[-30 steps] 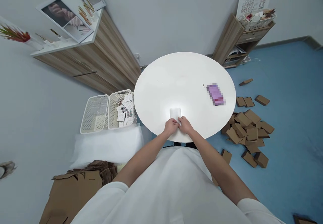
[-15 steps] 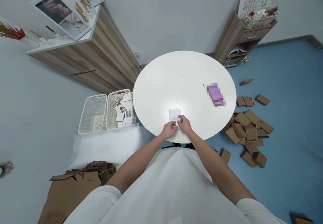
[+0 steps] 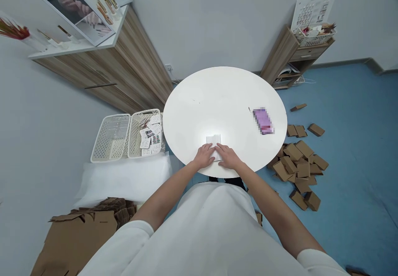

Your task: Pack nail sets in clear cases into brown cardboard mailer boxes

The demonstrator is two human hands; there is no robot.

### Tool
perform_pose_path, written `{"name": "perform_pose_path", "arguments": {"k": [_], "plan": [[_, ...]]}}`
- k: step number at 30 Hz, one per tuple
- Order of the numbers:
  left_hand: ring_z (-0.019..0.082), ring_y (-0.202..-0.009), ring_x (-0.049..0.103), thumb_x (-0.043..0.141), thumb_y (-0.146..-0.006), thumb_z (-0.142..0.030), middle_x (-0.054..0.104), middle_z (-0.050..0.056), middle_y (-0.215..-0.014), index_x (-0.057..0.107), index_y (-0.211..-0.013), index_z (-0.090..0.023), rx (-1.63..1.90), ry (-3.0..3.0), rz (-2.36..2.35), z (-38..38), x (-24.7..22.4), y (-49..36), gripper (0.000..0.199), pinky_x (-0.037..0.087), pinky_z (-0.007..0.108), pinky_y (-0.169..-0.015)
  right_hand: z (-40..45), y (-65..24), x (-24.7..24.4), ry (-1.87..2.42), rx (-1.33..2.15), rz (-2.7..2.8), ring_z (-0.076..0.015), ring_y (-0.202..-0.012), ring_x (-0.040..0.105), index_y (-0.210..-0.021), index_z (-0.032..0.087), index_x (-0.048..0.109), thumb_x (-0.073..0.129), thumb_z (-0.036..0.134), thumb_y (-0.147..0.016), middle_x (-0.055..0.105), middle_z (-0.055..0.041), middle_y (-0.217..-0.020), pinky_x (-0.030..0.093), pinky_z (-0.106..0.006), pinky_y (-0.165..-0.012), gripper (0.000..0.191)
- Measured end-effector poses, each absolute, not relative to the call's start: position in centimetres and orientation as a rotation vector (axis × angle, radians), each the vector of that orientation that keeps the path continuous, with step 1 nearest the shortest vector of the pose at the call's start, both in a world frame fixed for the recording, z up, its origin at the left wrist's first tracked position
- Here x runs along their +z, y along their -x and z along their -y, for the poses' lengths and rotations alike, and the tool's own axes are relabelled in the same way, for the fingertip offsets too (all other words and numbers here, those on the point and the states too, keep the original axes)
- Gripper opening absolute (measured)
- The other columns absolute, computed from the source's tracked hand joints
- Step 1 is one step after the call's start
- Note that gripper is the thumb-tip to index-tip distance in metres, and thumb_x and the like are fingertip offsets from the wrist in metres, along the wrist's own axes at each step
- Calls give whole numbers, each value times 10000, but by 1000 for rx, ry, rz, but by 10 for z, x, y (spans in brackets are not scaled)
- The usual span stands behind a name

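A small white rectangular packet, foam or paper by its look (image 3: 213,139), lies near the front edge of the round white table (image 3: 224,89). My left hand (image 3: 204,156) rests on its left side with the fingers stretched out. From the right, my right hand (image 3: 229,156) lies over the packet's other side, fingers also extended and flat. The fingertips of both hands nearly meet in the middle. Parts of the packet are hidden under the hands, and I cannot tell whether anything is inside it.
A pixelated purple item (image 3: 263,120) lies on the table's right. Left stand a white basket of printed cards (image 3: 151,137), another white basket (image 3: 111,139), white sheets (image 3: 124,176) and flat cardboard (image 3: 83,234). Small brown boxes (image 3: 298,159) are heaped on the floor at right.
Both hands have gone from pinching at the packet with bent fingers to lying flat across it. The view has shifted slightly.
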State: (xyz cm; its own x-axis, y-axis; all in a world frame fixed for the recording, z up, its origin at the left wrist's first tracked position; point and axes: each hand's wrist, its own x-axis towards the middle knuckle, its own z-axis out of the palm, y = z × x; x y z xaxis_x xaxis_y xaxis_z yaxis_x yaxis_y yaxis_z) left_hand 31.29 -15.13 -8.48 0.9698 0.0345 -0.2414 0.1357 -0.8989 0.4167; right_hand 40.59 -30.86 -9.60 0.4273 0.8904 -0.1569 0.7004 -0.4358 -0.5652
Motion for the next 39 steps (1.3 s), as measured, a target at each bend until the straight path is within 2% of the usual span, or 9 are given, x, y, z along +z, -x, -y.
{"name": "perform_pose_path", "arguments": {"k": [6, 12, 15, 19, 22, 25, 29, 33, 39], "plan": [[271, -1196, 346, 532, -725, -355, 394, 112, -1302, 310, -1276, -187, -288, -2530, -175, 150, -84, -313, 618, 311, 411, -954, 294, -407, -87, 2349, 622, 1512, -260, -1073, 392, -1278, 157, 318, 583, 151, -652, 407, -130, -1273, 362, -376, -861, 680], [302, -1153, 378, 661, -554, -511, 422, 110, -1268, 317, -1272, -196, -362, -2442, -23, 152, -80, -291, 857, 320, 419, -939, 309, -400, -81, 2224, 797, 1503, -243, -990, 437, -1145, 149, 461, 618, 258, -611, 508, -109, -1127, 371, -352, -823, 567], [302, -1171, 346, 645, -604, -396, 378, 103, -1292, 387, -1228, -231, -364, -2476, -96, 157, -84, -284, 695, 332, 420, -923, 310, -404, -77, 2177, 925, 1393, -232, -976, 467, -1113, 167, 495, 609, 269, -610, 535, -97, -1091, 371, -323, -801, 526], [231, -1004, 479, 517, -704, -265, 484, 69, -1112, 509, -1102, -259, -363, -2360, -311, 156, -89, -293, 399, 407, 354, -828, 300, -419, -70, 2154, 1151, 1128, -190, -800, 515, -880, 185, 580, 571, 284, -640, 580, -62, -947, 383, -272, -664, 259], [185, -863, 534, 499, -726, -282, 543, 44, -953, 555, -977, -218, -302, -2186, -374, 150, -92, -303, 265, 432, 291, -752, 292, -430, -68, 2100, 1247, 829, -161, -718, 501, -719, 175, 563, 533, 297, -672, 583, -38, -832, 369, -245, -600, 134], [176, -791, 549, 507, -745, -346, 573, 43, -894, 519, -964, -186, -221, -2063, -574, 149, -95, -308, 271, 437, 278, -682, 286, -437, -70, 2088, 1282, 634, -139, -616, 482, -679, 164, 535, 455, 341, -731, 561, -25, -688, 362, -242, -554, 200], [159, -780, 560, 548, -738, -354, 583, 40, -921, 497, -978, -191, -124, -1954, -847, 155, -101, -313, 294, 431, 268, -686, 280, -438, -79, 2161, 1216, 573, -143, -605, 496, -854, 172, 529, 358, 385, -787, 554, -23, -701, 379, -253, -563, 281], [156, -805, 563, 610, -696, -321, 566, 53, -965, 478, -1052, -187, -42, -1926, -1031, 159, -104, -319, 403, 427, 262, -699, 277, -434, -88, 2273, 1006, 516, -182, -799, 519, -1149, 185, 407, 411, 370, -769, 543, -60, -911, 394, -282, -682, 423], [160, -838, 563, 641, -667, -275, 595, 39, -892, 556, -906, -184, -52, -1871, -1107, 157, -102, -326, 270, 419, 261, -731, 289, -428, -95, 2289, 754, 468, -196, -856, 514, -1231, 199, 358, 438, 415, -746, 513, -55, -959, 400, -305, -743, 537]]}}
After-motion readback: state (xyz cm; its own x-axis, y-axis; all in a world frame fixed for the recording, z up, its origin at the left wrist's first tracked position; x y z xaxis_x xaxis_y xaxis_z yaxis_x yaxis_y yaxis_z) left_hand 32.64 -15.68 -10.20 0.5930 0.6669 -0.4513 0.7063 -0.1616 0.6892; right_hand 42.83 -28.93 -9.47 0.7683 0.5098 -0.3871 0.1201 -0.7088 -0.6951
